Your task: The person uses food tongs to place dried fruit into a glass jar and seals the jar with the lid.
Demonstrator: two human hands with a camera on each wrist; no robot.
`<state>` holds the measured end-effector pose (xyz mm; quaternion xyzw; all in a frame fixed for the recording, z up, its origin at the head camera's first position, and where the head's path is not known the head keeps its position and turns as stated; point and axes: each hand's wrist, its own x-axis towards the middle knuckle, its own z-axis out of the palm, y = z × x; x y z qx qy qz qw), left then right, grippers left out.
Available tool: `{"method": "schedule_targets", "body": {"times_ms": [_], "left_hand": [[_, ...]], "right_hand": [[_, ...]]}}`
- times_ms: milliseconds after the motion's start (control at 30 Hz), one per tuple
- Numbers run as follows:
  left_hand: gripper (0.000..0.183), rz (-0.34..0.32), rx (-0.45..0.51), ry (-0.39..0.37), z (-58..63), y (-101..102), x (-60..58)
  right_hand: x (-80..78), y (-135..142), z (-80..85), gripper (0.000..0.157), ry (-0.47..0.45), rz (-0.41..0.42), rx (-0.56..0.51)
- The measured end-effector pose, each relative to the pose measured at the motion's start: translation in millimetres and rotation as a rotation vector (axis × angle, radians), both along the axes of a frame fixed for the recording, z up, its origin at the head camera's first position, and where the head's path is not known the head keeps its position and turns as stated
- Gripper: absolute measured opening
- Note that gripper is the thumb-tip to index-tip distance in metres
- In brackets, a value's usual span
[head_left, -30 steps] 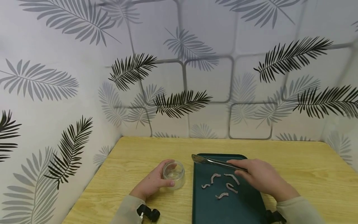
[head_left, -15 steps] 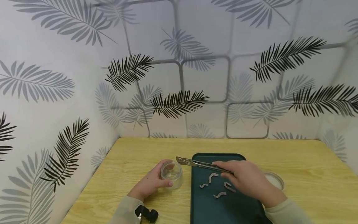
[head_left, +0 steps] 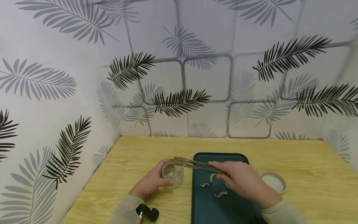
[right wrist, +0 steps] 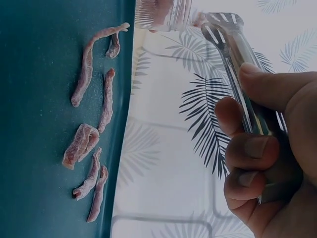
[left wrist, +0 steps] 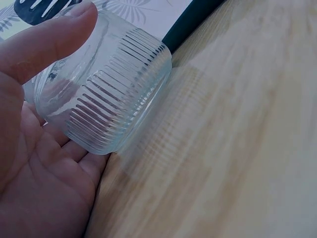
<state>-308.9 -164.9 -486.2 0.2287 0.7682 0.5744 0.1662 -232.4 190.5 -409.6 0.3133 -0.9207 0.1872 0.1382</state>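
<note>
Head and close wrist views share the jar (left wrist: 111,87).

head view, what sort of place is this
Probably an indoor work corner, though whether in a home or a set-up booth I can't tell: leaf-patterned walls stand around a wood-grain table, which bears a dark green tray.

Metal tongs (right wrist: 242,50) partly out of sight behind the right hand (head_left: 245,182)
</note>
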Motion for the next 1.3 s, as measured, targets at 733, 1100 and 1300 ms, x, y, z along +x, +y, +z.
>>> {"method": "schedule_targets", "body": {"times_ms": [733,1100,1300], "left_hand": [[0.081,-0.017,-0.005,0.049,0.9,-5,-2.0],[0.082,-0.046,0.021,0.008,-2.3,3,-1.6],[0.08,-0.02,0.011,0.02,-2.7,0,-1.6]], "right_hand": [[-8.8,34,10.1,0.055,-0.166,-0.093,0.003],[-0.5,89,2.6,0.055,-0.236,-0.169,0.05],[-2.3,124,-1.4,0.053,-0.279,-0.21,0.044]]}}
